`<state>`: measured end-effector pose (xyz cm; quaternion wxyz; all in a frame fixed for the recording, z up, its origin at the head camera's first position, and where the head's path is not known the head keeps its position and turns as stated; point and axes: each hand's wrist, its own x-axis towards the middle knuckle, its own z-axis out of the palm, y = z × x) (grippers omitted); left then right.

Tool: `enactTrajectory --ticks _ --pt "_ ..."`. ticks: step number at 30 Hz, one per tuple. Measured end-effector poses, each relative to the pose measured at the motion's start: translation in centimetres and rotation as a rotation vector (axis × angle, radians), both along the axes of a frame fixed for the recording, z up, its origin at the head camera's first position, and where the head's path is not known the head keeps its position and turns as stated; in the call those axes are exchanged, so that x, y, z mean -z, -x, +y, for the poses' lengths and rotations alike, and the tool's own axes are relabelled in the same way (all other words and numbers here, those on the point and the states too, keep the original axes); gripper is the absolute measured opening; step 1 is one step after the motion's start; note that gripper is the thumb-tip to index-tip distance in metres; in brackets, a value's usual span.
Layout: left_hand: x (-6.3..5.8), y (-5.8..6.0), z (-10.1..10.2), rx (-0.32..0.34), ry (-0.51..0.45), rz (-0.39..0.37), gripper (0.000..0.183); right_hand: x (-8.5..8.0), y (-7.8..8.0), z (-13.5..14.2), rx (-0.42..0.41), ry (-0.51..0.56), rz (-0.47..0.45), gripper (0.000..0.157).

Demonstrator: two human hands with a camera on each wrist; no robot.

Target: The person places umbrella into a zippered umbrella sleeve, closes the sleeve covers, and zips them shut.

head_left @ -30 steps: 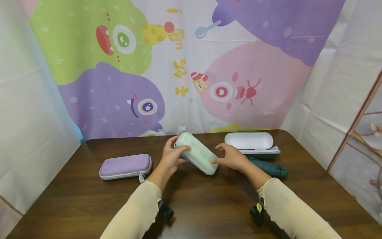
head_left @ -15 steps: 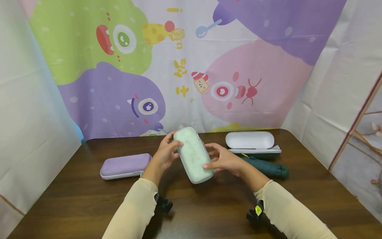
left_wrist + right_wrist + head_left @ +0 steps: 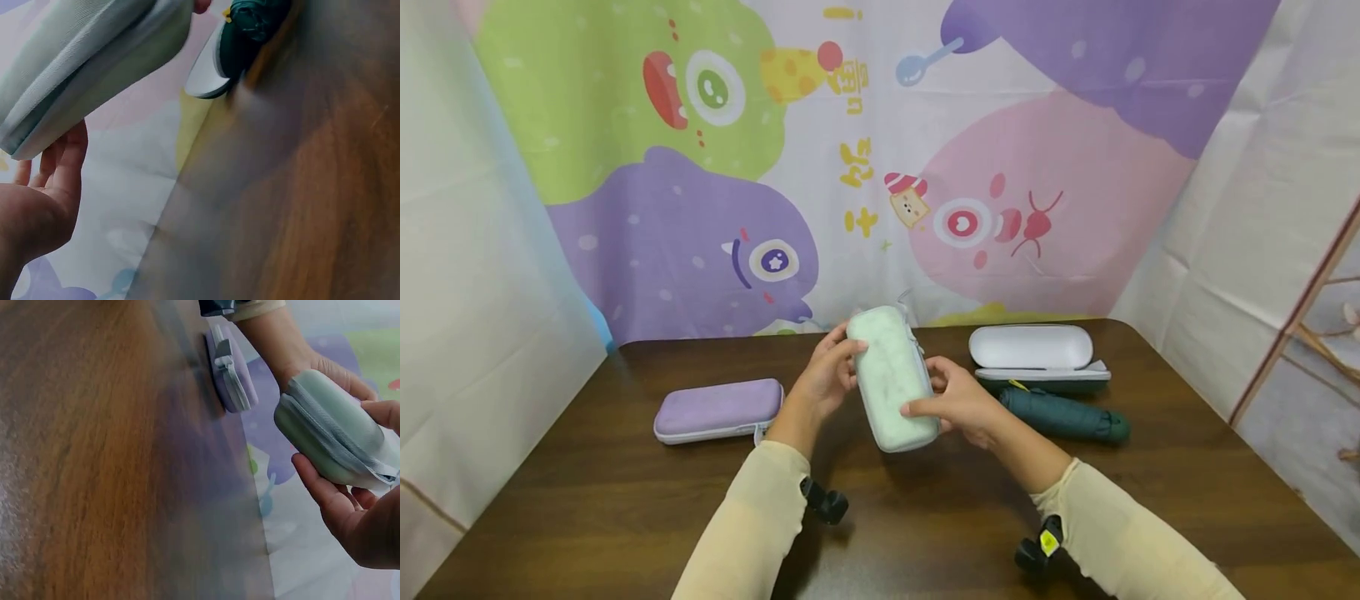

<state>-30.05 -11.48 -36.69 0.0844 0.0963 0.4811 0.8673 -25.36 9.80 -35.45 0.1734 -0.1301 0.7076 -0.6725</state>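
Both hands hold a pale mint-green zippered hard case [image 3: 891, 375] above the table, its long side nearly upright and its broad face toward the head camera. My left hand [image 3: 825, 377] grips the upper left edge, thumb on the face and fingers behind. At the lower right edge my right hand [image 3: 961, 406] grips it, thumb across the face. The case looks zipped closed; its grey zipper band shows in the right wrist view along the case [image 3: 340, 428]. In the left wrist view the left hand [image 3: 47, 194] supports the case [image 3: 94, 62] from below.
A purple zippered case [image 3: 718, 411] lies at the left on the brown wooden table [image 3: 925, 533]. At the back right stands an opened dark green case with a white lining [image 3: 1032, 347]. In front of it lies a folded dark green umbrella [image 3: 1060, 414]. A cartoon-print cloth [image 3: 880, 275] hangs behind.
The mint case has turned from a slant to nearly upright, its broad face now toward the head camera. My right hand has closed on its lower right edge.
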Motion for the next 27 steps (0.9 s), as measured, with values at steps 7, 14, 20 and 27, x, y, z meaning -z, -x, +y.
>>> enactTrajectory --ticks 7,14,20,27 --pt "0.9 -0.5 -0.4 0.144 -0.065 -0.026 0.009 -0.4 -0.6 -0.2 0.043 -0.002 0.035 0.066" --pt "1.3 -0.8 -0.7 0.236 -0.051 0.030 0.046 -0.2 -0.9 0.0 0.031 -0.067 0.123 0.070" --pt "1.3 -0.9 -0.7 0.209 -0.091 0.071 0.041 -0.4 -0.8 0.7 0.046 -0.191 0.337 0.062" --pt "1.4 -0.9 -0.8 0.192 -0.081 0.079 0.035 -1.2 0.0 1.6 0.163 -0.201 0.721 0.033"
